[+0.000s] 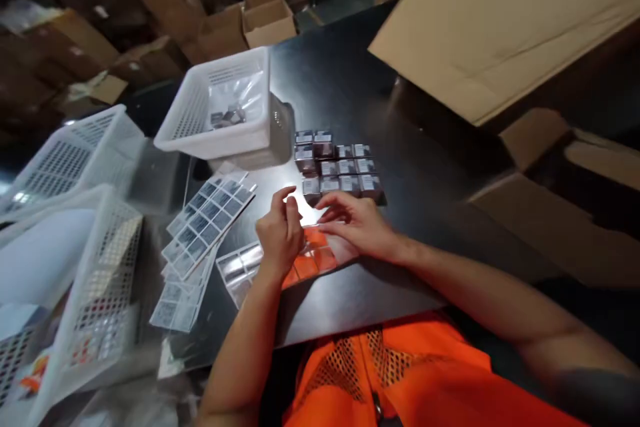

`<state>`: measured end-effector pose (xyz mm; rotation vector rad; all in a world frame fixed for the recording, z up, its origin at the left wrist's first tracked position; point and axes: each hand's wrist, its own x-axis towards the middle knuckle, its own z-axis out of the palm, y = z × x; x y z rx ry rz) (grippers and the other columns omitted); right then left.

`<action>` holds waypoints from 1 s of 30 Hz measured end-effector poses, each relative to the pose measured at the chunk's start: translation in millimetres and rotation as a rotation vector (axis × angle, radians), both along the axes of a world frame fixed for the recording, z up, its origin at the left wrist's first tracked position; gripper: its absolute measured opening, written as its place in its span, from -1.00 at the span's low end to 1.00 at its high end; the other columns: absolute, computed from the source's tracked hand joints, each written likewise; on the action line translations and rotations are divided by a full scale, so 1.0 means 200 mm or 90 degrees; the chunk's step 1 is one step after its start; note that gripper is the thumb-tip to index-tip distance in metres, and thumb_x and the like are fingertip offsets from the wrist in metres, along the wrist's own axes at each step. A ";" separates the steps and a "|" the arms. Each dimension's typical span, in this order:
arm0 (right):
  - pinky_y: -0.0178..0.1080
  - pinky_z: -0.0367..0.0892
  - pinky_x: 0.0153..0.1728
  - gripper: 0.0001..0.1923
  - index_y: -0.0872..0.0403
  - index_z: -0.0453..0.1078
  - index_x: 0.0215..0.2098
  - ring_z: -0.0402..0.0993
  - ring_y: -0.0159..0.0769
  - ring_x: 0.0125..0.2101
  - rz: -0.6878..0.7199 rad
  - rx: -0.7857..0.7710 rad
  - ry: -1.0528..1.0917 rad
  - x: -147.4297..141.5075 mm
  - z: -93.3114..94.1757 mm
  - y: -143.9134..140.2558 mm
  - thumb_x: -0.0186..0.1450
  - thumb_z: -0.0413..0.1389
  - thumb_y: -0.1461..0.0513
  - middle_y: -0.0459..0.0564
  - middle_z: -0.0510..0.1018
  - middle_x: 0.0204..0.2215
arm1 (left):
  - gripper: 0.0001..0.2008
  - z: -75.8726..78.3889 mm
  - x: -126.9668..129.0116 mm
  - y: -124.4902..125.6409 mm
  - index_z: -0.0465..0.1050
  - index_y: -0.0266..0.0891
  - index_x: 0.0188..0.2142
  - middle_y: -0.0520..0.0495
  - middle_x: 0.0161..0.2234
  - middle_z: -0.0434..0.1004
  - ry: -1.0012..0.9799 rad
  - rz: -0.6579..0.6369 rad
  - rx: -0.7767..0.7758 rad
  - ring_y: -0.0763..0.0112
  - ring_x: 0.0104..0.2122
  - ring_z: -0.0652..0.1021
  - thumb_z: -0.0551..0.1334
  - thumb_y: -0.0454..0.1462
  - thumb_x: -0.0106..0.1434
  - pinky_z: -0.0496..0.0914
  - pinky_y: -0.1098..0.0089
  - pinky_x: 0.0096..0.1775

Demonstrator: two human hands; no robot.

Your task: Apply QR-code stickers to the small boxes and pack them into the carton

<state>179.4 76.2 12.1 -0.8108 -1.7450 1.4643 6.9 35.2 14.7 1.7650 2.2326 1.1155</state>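
Observation:
My left hand [281,235] is held over a glossy label sheet [307,260], its fingers curled and its thumb near the bent index finger. Whatever sits between those fingertips, if anything, is too small to make out. My right hand [361,223] reaches in from the right with fingers stretched and the thumb apart, at the upper right part of the same sheet. Part of this sheet reflects orange, and my left wrist covers some of it. Just beyond my fingers stand several small boxes [345,167] in rows, with printed labels on top; a few are stacked higher.
Printed label sheets [210,220] lie fanned out on the dark metal table [340,90]. A white basket [260,117] with small items in a clear bag stands behind them. More white baskets [107,213] are on the left. A large cardboard box [500,33] occupies the right.

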 end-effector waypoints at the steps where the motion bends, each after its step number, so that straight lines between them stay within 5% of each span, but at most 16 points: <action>1: -0.25 0.53 -0.18 -0.73 0.04 0.44 -0.12 0.67 -0.28 -0.27 -0.018 -0.010 -0.005 0.01 -0.01 0.02 0.22 0.31 0.25 -0.09 0.68 -0.32 | -0.55 0.00 0.00 0.01 0.54 -0.22 0.04 0.01 -0.56 0.50 0.031 0.027 -0.037 0.39 -0.56 0.45 -0.07 -0.14 0.51 0.16 0.40 -0.40; 5: -0.28 0.49 -0.28 -0.77 0.04 0.48 -0.08 0.64 -0.31 -0.34 -0.017 -0.012 -0.083 0.08 0.00 0.01 0.28 0.25 0.22 -0.08 0.69 -0.37 | -0.55 0.00 0.02 0.00 0.58 -0.20 0.01 -0.04 -0.56 0.50 0.152 0.075 -0.137 0.35 -0.58 0.41 -0.04 -0.09 0.51 0.00 0.36 -0.41; 12: -0.28 0.47 -0.19 -0.79 0.06 0.60 -0.06 0.65 -0.30 -0.27 0.036 0.137 -0.191 0.09 -0.01 0.00 0.41 0.16 0.23 -0.03 0.73 -0.23 | -0.53 -0.01 0.02 0.00 0.58 -0.14 -0.03 -0.02 -0.57 0.47 0.200 0.063 -0.178 0.33 -0.57 0.40 -0.07 -0.04 0.53 -0.02 0.35 -0.41; 18: -0.02 0.47 0.06 -0.83 0.05 0.56 -0.19 0.52 -0.10 0.05 0.035 0.524 -0.108 0.08 -0.05 -0.04 0.44 0.10 0.27 0.09 0.65 -0.10 | -0.57 0.03 -0.02 0.04 0.60 -0.15 -0.12 -0.08 -0.57 0.49 0.210 0.072 -0.255 0.31 -0.58 0.41 -0.03 -0.08 0.53 -0.11 0.33 -0.41; 20: -0.05 0.47 0.05 -0.84 0.00 0.53 -0.18 0.49 -0.13 0.06 0.035 0.575 -0.053 0.09 -0.02 -0.02 0.43 0.09 0.29 0.08 0.59 -0.07 | -0.58 0.03 -0.05 0.05 0.59 -0.17 -0.17 -0.07 -0.58 0.47 0.221 0.082 -0.250 0.31 -0.56 0.44 -0.01 -0.08 0.53 -0.11 0.33 -0.41; 25: 0.08 0.29 0.22 -0.62 -0.05 0.33 0.25 0.40 -0.04 0.19 -0.155 0.607 -0.182 0.05 0.09 0.20 0.47 0.09 0.21 0.12 0.52 0.12 | -0.62 0.03 -0.08 0.06 0.59 -0.18 -0.17 -0.09 -0.54 0.52 0.190 0.040 -0.237 0.26 -0.48 0.53 0.04 -0.09 0.52 -0.02 0.34 -0.40; 30: 0.22 -0.06 0.38 -0.35 0.11 0.01 0.46 0.08 0.03 0.44 -0.096 0.650 -0.397 -0.12 0.11 0.44 0.45 0.05 0.29 0.22 0.49 0.23 | -0.65 0.03 -0.06 0.05 0.62 -0.17 -0.11 -0.10 -0.51 0.58 0.142 0.002 -0.198 0.23 -0.45 0.56 0.08 -0.09 0.50 0.07 0.35 -0.38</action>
